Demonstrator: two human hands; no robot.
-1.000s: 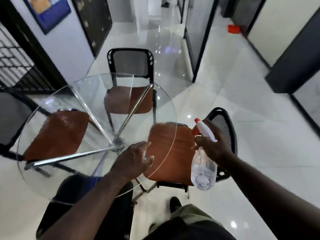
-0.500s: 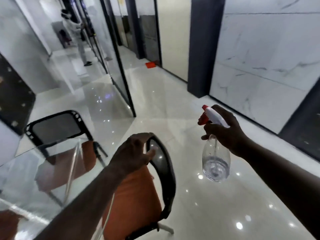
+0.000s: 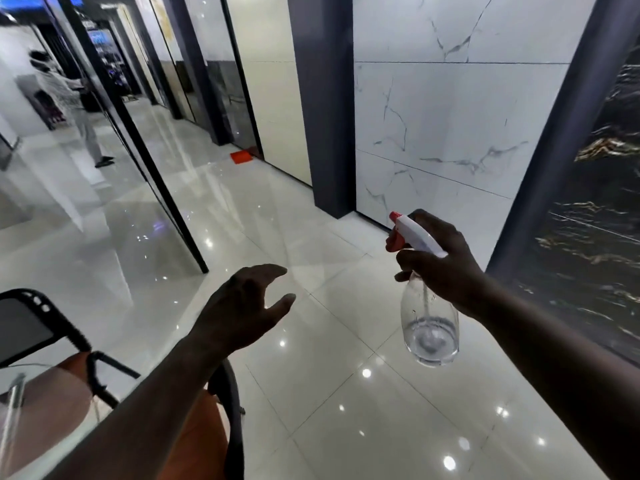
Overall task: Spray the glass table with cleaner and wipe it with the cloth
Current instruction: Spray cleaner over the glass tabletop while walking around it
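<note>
The glass table (image 3: 45,431) shows only at the lower left; it looks smooth and breakable. The left hand (image 3: 242,306) is open and holds nothing. The right hand (image 3: 446,271) grips the spray bottle (image 3: 429,327) at its neck; almost empty, it should be light. I see no cloth.

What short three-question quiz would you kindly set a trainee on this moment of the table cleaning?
1. True or false: the left hand grips the cloth.
2. What grips the spray bottle? A. the right hand B. the left hand C. neither hand
3. Fill in: the bottle's nozzle tip is ___.
Key: 1 false, it is open and holds nothing; no cloth is in view. 2 A. 3 red.
</note>
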